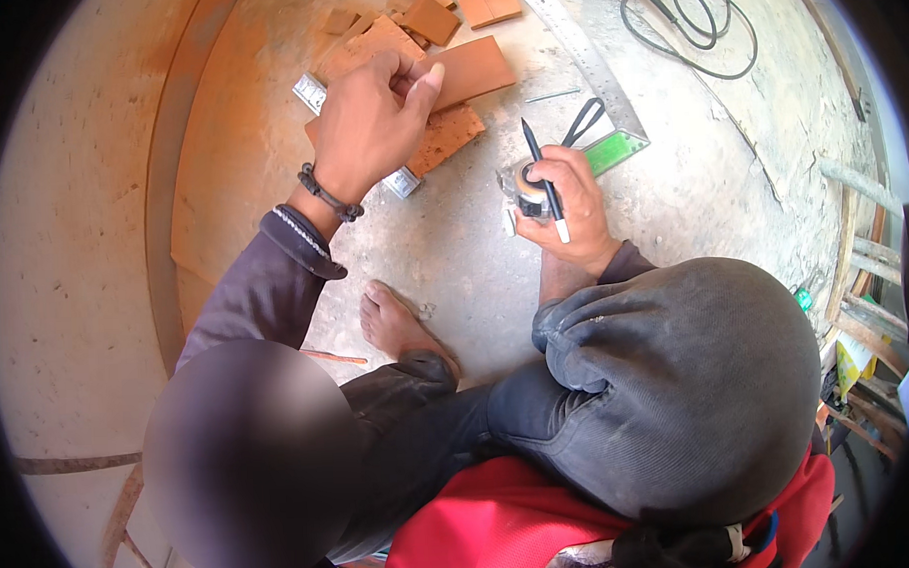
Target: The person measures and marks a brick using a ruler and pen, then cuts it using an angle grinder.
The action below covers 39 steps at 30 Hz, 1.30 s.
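Concrete floor [453,254]: right hand [570,205] holds pen [543,171] pointing away, near-upright.

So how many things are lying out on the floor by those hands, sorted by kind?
Terracotta tile pieces: 6 at least, some overlapping
Metal rulers: 2, one long, one under the left hand
Pens: 1
Tape measures: 1
Black cables: 1
Total: 11

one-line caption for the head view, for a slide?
Left hand presses a flat terracotta tile piece on the dusty concrete floor; right hand holds a black pen.
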Each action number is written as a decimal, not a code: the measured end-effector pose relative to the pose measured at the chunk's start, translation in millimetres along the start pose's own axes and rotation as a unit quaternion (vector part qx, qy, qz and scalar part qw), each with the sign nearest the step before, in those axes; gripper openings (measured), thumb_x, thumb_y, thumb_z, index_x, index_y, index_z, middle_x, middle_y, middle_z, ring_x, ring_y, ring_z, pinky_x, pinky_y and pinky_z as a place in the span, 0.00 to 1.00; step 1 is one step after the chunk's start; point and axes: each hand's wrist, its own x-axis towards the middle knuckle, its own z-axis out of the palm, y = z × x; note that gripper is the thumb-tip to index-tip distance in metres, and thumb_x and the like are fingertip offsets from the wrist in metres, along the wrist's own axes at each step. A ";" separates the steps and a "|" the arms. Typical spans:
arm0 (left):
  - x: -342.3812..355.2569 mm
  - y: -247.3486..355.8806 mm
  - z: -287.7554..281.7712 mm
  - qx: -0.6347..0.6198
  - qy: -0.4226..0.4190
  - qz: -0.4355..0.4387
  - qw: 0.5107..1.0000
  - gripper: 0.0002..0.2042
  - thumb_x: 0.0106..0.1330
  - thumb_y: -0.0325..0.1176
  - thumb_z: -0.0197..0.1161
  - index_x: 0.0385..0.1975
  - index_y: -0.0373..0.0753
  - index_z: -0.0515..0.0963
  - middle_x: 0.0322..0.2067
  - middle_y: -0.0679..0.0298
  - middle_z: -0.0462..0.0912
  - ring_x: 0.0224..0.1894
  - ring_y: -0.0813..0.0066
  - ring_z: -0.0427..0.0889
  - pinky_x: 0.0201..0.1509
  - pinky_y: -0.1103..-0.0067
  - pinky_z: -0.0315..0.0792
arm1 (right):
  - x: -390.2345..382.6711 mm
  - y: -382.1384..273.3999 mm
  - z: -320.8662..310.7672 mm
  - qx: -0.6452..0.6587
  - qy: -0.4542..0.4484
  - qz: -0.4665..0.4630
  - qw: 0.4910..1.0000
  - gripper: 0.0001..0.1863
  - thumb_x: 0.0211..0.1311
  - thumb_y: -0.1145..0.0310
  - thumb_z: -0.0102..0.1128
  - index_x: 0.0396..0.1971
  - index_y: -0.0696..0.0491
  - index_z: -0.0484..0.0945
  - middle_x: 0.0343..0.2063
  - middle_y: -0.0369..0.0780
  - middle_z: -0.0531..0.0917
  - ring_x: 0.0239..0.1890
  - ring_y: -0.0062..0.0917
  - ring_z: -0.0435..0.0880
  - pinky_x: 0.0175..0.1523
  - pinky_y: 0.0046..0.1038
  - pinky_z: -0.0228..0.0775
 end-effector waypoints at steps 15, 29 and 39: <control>-68.3 -104.6 -71.8 0.101 0.053 -0.044 0.992 0.11 0.65 0.34 0.70 0.40 0.36 0.79 0.36 0.56 0.83 0.38 0.60 0.82 0.42 0.70 0.76 | -4.4 -15.3 63.9 0.109 -0.177 -0.212 0.955 0.17 0.56 0.59 0.69 0.43 0.47 0.77 0.47 0.41 0.77 0.53 0.39 0.77 0.61 0.44 0.68; -21.0 -66.9 -8.2 0.176 0.033 0.171 0.969 0.21 0.63 0.41 0.71 0.50 0.38 0.76 0.53 0.51 0.77 0.53 0.48 0.77 0.57 0.61 0.71 | 16.8 79.2 -56.8 -0.255 0.147 0.154 0.943 0.23 0.49 0.66 0.75 0.42 0.53 0.72 0.43 0.46 0.73 0.43 0.42 0.75 0.49 0.41 0.68; -10.0 -59.7 10.5 0.158 -0.025 0.130 0.978 0.29 0.58 0.42 0.75 0.56 0.36 0.74 0.54 0.47 0.75 0.54 0.46 0.75 0.59 0.61 0.70 | 13.0 62.7 -68.3 -0.185 0.212 0.117 0.952 0.21 0.41 0.74 0.69 0.37 0.54 0.70 0.35 0.44 0.70 0.37 0.39 0.72 0.43 0.37 0.66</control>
